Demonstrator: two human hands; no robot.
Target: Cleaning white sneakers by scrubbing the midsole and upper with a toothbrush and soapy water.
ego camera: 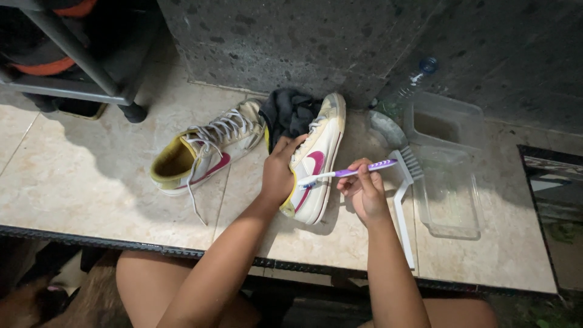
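Left hand (280, 173): grip closed over the top edge of a white shoe (319, 164) with a pink mark on its side, holding it tipped on its side on the tiled floor (79, 176). Right hand (364, 191): grip pinching the purple-and-white handle of a toothbrush (349, 172), fingers pressed together around it; the brush head touches the shoe's side near the pink mark.

At 12 o'clock of the left hand, a dark cloth (291, 112) lies bunched against the held shoe. At 9 o'clock, a second shoe (203, 152) lies flat, yellow lining showing, laces loose. At 3 o'clock of the right hand, a white scrub brush (404, 194) lies just beside a clear plastic tray (449, 194); a second clear tub (446, 121) sits at 1 o'clock, with a plastic bottle (416, 76) beyond it by the dark wall (273, 36).
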